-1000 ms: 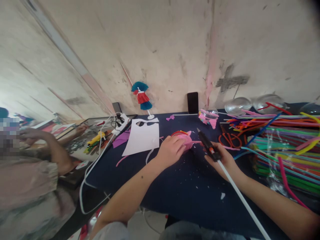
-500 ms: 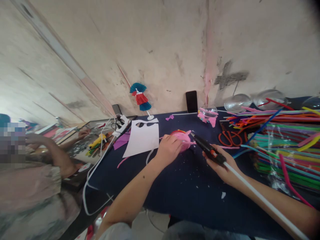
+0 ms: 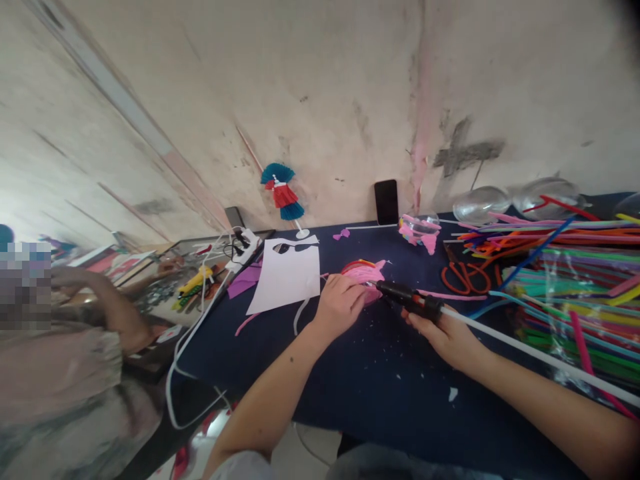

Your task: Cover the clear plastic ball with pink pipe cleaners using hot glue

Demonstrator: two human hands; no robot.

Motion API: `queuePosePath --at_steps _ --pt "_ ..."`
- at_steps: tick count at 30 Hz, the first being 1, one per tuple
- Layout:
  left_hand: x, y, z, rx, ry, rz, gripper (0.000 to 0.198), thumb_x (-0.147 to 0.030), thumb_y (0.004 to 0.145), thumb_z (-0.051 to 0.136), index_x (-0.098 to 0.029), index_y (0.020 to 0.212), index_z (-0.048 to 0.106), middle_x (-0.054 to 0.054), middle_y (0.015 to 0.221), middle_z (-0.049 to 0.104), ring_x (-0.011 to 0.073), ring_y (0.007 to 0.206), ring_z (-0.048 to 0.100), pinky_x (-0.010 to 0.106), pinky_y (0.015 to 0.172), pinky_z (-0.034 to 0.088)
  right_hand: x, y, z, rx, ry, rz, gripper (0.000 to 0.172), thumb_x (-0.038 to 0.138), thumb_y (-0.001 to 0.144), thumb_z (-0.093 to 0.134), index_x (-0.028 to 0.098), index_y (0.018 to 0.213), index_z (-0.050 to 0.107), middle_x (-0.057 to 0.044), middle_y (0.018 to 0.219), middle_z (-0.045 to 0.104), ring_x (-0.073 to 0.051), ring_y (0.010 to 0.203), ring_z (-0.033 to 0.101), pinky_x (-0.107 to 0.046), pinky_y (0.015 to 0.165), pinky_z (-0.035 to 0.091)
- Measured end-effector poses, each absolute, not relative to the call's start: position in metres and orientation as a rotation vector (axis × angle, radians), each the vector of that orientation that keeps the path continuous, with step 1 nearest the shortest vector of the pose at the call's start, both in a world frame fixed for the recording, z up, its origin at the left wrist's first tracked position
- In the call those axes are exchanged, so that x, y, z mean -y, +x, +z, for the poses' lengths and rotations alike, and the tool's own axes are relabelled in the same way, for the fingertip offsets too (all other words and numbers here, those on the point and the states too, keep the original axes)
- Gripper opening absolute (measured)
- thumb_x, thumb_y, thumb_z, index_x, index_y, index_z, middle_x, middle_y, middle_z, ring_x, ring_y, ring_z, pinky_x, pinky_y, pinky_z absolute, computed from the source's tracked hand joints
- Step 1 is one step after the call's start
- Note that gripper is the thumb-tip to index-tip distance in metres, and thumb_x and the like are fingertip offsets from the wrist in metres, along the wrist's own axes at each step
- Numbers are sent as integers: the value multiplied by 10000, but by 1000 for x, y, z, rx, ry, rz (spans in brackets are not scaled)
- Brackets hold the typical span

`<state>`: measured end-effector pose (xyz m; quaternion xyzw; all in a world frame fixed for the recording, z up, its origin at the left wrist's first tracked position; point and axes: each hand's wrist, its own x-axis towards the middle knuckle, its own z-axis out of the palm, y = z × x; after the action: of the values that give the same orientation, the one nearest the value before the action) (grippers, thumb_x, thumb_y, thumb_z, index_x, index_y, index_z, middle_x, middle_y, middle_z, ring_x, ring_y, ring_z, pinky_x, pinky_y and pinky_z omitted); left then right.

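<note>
My left hand point(image 3: 341, 303) is closed on the near left side of a pink pipe-cleaner craft piece point(image 3: 371, 271), which has a red and yellow edge. My right hand point(image 3: 447, 337) grips a black hot glue gun point(image 3: 403, 297). A long white glue stick point(image 3: 530, 348) runs out of its back over my right forearm. The gun's tip meets the pink piece beside my left fingers; whether it touches is too small to tell. A pink pipe cleaner point(image 3: 453, 295) stretches to the right behind the gun.
Orange-handled scissors point(image 3: 466, 279) and bundles of coloured pipe cleaners point(image 3: 565, 300) lie at right. White paper point(image 3: 287, 280) with cut-outs is left of my hand. A phone point(image 3: 386, 202) leans on the wall. A white cable point(image 3: 173, 373) loops near a co-worker's arm point(image 3: 113, 307).
The glue gun has swung its tip left and down onto the pink piece beside my left fingers. The white stick now points more to the right. My left hand keeps its hold.
</note>
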<state>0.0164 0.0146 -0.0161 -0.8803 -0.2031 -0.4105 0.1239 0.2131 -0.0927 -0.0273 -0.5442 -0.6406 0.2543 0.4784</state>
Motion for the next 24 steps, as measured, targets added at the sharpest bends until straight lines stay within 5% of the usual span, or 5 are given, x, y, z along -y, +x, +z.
queuePosePath --at_steps 24 --pt "-15 15 -17 553 -2611 -1283 115 -116 824 510 -151 796 616 53 763 625 159 721 543 343 702 464 88 209 -24 1665 -1412 473 205 384 819 466 215 740 552 -26 676 597 -177 619 545 -288 592 474"
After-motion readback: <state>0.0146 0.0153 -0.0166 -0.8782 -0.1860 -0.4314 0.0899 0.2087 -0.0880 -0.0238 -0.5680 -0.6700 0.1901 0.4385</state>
